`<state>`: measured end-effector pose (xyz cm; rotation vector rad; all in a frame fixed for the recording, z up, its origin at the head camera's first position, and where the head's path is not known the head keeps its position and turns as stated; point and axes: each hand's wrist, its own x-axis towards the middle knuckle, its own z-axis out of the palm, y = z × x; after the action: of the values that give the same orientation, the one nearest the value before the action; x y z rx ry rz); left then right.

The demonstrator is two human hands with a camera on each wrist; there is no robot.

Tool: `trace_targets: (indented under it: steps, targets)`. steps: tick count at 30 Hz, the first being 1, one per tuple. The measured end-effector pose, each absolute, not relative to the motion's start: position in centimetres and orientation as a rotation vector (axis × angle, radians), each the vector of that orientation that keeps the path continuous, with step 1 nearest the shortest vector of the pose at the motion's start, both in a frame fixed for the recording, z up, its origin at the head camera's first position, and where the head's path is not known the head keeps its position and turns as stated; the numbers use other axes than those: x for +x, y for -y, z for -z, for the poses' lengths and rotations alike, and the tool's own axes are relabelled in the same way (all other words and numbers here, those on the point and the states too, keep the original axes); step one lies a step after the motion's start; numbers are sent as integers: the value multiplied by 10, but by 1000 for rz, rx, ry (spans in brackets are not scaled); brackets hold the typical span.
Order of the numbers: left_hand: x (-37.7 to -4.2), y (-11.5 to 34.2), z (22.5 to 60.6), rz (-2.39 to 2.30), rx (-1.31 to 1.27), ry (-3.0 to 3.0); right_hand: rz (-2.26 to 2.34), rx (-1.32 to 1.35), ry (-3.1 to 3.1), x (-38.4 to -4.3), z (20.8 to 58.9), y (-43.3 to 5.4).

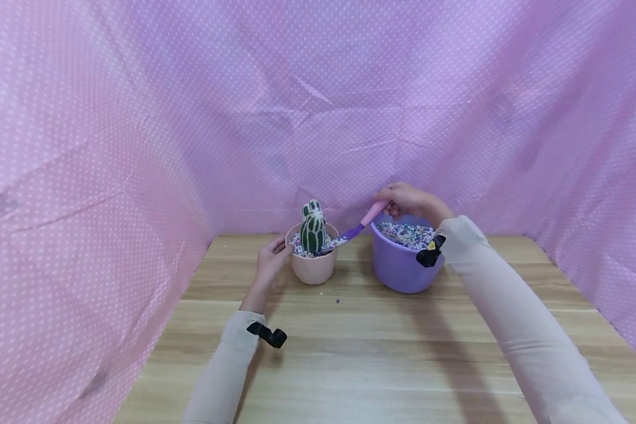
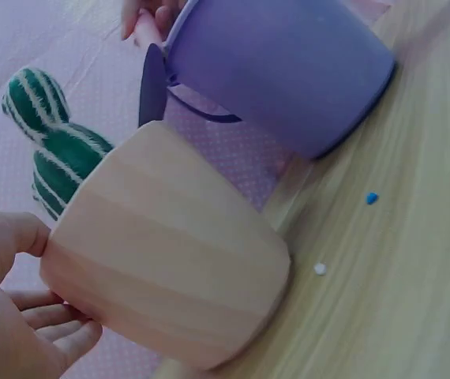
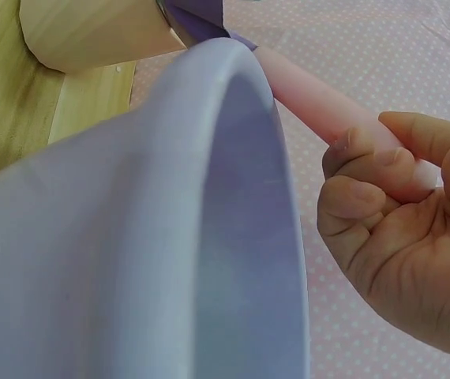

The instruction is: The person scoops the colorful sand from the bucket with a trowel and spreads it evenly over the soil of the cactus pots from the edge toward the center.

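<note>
My left hand (image 1: 271, 259) holds the left side of a pale peach flower pot (image 1: 312, 272), thumb by the rim and fingers lower on the wall. A green cactus (image 1: 312, 232) with white fuzzy stripes stands in it among colourful small pebbles (image 1: 298, 246). With curled fingers my right hand (image 1: 408, 197) grips the pink handle (image 3: 312, 99) of a small trowel. Its purple blade (image 1: 354, 232) slopes down over the pot's right rim, with pebbles at its tip beside the cactus. In the right wrist view, the bucket's rim hides part of the trowel.
Right of the pot stands a purple bucket (image 1: 403, 274) with many multicoloured pebbles (image 1: 410, 234). A white pebble (image 2: 320, 269) and a blue one (image 2: 372, 197) lie on the wooden table (image 1: 350, 365). Pink dotted cloth (image 1: 339, 118) hangs behind and at both sides.
</note>
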<state>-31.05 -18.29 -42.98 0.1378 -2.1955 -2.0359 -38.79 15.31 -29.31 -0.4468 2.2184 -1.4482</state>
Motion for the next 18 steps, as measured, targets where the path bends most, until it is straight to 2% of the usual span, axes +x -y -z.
trace_targets:
  steps: [11,18]
  targets:
    - [-330,198,438,2218,29,2205,1417,-458,-2240,-387,291,-153]
    - [-324,185,435,2062,166,2150,1417,-469,-2250,-387,289,-154]
